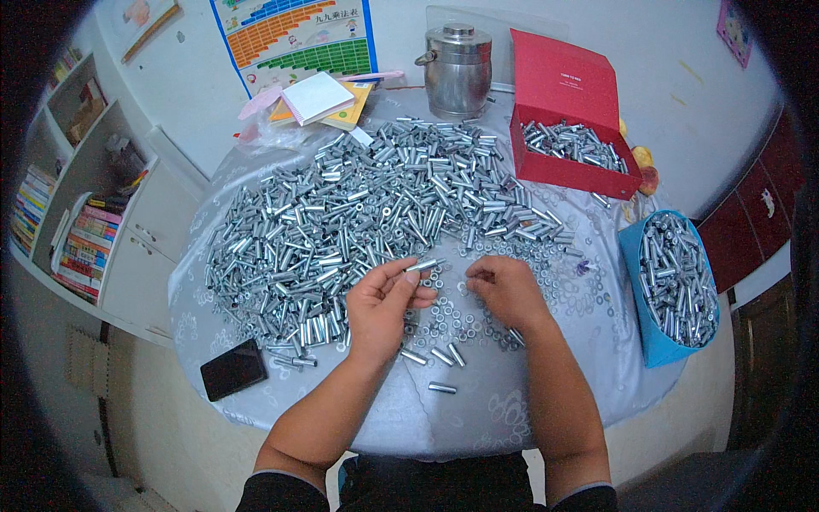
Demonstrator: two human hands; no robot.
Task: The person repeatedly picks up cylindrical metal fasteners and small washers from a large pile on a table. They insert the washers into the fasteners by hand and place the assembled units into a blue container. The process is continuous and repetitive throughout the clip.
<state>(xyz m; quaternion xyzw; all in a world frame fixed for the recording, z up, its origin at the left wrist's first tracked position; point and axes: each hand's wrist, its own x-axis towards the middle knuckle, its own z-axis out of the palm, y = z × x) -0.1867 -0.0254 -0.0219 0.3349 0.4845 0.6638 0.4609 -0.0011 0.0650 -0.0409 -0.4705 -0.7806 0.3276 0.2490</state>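
My left hand [384,299] pinches a shiny metal sleeve [424,265] between thumb and fingers, its narrower end pointing right. A short gap away, my right hand [505,290] has its fingers curled together; whether they hold a small part is hidden. Around and beneath both hands lie many loose washers [455,324]. A large heap of metal sleeves and bolts [333,226] spreads beyond and to the left of my hands. Nearer to me, a few separate sleeves [442,387] rest on the silvery tablecloth [384,410].
At the back right is an open red box [576,166] of metal parts; a blue container [665,341] filled with sleeves stands at the right edge. A black phone [233,370] lies front left. A steel pot [458,72] and notebooks [317,98] are at the back.
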